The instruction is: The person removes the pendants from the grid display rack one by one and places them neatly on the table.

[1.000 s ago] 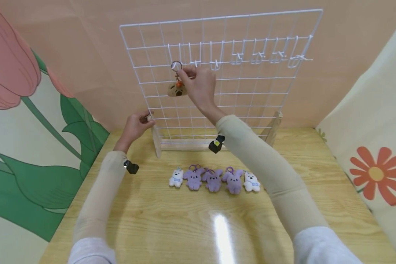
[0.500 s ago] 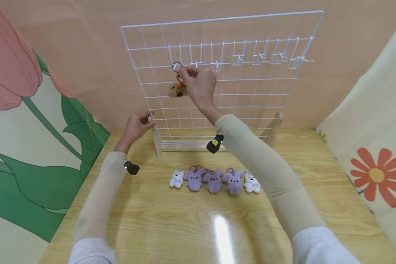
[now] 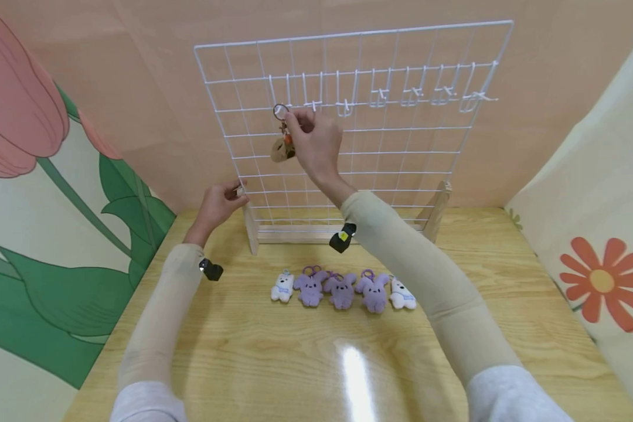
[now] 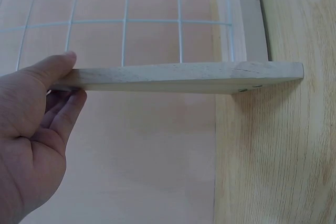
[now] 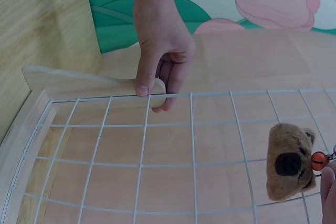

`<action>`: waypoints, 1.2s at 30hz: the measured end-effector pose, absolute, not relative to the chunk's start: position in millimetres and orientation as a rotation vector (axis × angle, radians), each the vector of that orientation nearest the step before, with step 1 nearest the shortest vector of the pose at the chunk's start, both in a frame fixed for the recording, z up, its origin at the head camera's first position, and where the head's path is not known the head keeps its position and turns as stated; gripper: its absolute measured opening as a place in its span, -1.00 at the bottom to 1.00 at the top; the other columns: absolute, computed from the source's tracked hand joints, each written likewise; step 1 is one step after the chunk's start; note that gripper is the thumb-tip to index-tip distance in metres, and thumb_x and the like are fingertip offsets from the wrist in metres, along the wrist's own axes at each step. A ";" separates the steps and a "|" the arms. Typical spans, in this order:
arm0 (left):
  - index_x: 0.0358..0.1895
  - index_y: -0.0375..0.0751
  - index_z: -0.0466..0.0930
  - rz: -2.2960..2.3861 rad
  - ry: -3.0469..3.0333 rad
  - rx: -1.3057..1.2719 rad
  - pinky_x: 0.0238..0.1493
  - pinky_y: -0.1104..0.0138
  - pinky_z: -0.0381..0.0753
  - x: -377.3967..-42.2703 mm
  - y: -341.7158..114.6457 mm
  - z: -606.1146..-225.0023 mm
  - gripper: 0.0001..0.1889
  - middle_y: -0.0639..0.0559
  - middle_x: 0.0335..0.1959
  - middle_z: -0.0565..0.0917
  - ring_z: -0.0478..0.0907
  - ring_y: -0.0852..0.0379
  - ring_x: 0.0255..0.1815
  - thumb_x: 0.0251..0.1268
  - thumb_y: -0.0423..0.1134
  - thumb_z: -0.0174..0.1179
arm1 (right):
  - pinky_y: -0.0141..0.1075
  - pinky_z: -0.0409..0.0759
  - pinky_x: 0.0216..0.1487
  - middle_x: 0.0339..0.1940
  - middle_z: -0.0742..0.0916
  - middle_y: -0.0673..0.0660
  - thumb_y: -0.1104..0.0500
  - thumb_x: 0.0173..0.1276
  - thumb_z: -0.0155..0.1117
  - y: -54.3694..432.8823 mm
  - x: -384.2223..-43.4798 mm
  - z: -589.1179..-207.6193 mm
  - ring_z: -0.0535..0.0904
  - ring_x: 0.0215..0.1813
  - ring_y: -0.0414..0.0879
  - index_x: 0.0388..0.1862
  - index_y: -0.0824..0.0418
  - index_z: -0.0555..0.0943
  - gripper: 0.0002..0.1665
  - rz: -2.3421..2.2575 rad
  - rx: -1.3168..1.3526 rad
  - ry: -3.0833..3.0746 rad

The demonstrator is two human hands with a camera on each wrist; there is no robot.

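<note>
My right hand (image 3: 319, 140) pinches a keychain at its metal ring (image 3: 281, 112), level with the leftmost white hook (image 3: 288, 88). The ring overlaps the hook tip in the head view. Below the ring dangles a brown plush bear head (image 3: 281, 151) with a small orange bell (image 5: 318, 160), turned partly sideways. Low on the left, my left hand (image 3: 217, 206) grips the top of the rack's wooden side post (image 4: 173, 74), thumb on one face and fingers on the other. The white wire grid rack (image 3: 385, 127) stands upright between its wooden feet.
More white hooks (image 3: 414, 92) hang in a row to the right along the grid. In front of the rack, purple rabbit plush keychains (image 3: 341, 293) lie lined up on the wooden table (image 3: 274, 363), with a white bear plush (image 3: 282, 288) at the left end and another (image 3: 402, 294) at the right.
The bear head has swung from facing front to partly sideways. My right hand has shifted slightly, still pinching the ring. The left hand keeps its grip on the post.
</note>
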State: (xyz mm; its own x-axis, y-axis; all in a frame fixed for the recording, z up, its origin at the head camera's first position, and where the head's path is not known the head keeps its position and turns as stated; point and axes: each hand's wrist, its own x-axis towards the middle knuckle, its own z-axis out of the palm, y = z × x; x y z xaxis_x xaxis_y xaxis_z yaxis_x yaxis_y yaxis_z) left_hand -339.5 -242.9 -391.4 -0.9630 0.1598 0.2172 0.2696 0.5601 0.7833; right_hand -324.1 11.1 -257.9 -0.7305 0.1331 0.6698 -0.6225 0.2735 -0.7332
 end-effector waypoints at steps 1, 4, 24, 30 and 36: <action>0.38 -0.29 0.51 -1.372 -2.666 -0.366 0.15 0.18 0.70 -339.9 -242.7 -391.6 -0.49 -0.35 0.31 0.57 0.62 -0.18 0.23 0.41 -0.31 0.33 | -0.44 0.66 -0.43 -0.36 0.83 0.14 0.18 0.46 0.36 11.2 -323.7 -258.6 0.67 -0.46 -0.21 -0.26 0.31 0.77 -0.80 1.518 0.450 -1.896; 0.38 -0.29 0.51 -1.375 -2.665 -0.367 0.14 0.21 0.71 -339.8 -243.0 -392.1 -0.50 -0.36 0.29 0.58 0.62 -0.18 0.22 0.41 -0.33 0.32 | -0.43 0.66 -0.43 -0.37 0.82 0.15 0.21 0.45 0.36 11.3 -320.3 -259.4 0.64 -0.47 -0.20 -0.28 0.32 0.77 -0.82 1.547 0.466 -1.870; 0.36 -0.25 0.55 -1.358 -2.662 -0.359 0.04 0.32 0.73 -343.1 -240.5 -389.3 -0.50 -0.29 0.24 0.64 0.65 -0.14 0.15 0.38 -0.28 0.36 | -0.35 0.72 -0.46 -0.40 0.82 0.11 0.16 0.43 0.39 14.4 -288.4 -251.8 0.70 -0.46 -0.18 -0.23 0.30 0.79 -0.80 1.572 0.571 -1.838; 0.35 -0.25 0.56 -1.344 -2.662 -0.354 -0.07 0.48 0.69 -343.7 -241.0 -387.5 -0.51 -0.29 0.21 0.65 0.66 -0.12 0.12 0.39 -0.28 0.36 | -0.38 0.69 -0.48 -0.42 0.82 0.10 0.17 0.42 0.39 13.2 -277.7 -253.4 0.68 -0.47 -0.23 -0.23 0.31 0.80 -0.80 1.486 0.652 -1.854; 0.33 -0.29 0.56 -1.326 -2.657 -0.354 -0.21 0.60 0.61 -342.7 -241.8 -386.6 -0.51 -0.33 0.13 0.69 0.67 -0.12 0.05 0.37 -0.31 0.36 | -0.41 0.68 -0.45 -0.42 0.82 0.09 0.17 0.43 0.38 12.5 -269.2 -260.0 0.69 -0.44 -0.26 -0.24 0.29 0.81 -0.80 1.433 0.711 -1.924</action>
State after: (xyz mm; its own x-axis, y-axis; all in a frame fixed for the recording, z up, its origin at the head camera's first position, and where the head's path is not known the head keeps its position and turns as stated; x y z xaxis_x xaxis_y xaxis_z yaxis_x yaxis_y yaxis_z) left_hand -342.7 -241.8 -386.6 -0.9608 0.1423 0.2381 0.2758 0.5814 0.7655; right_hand -269.2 12.5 -260.0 -0.6566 -0.0519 0.7525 -0.7358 0.2633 -0.6239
